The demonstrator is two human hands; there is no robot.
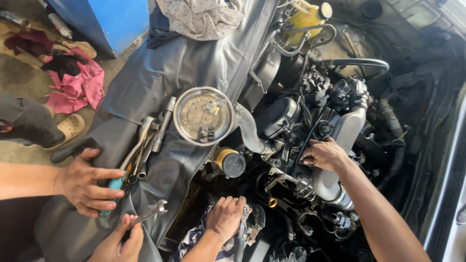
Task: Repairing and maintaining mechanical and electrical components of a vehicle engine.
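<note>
Both hands are down in the dark, greasy car engine (310,126): left hand (225,216) over a blue patterned cloth (191,240), right hand (324,154) beside the silver metal pipe (347,131). Fingers curled; I cannot tell their grip.

Stained concrete floor (19,80), pink rags (77,87), blue cabinet (109,19), bright daylight.

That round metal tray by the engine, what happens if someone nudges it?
The tray looks stiff, shiny metal, so it would probably slide rather than bend. It sits on a grey cover at the engine bay's edge, so it might tip in. The loose parts inside would likely spill.
</note>
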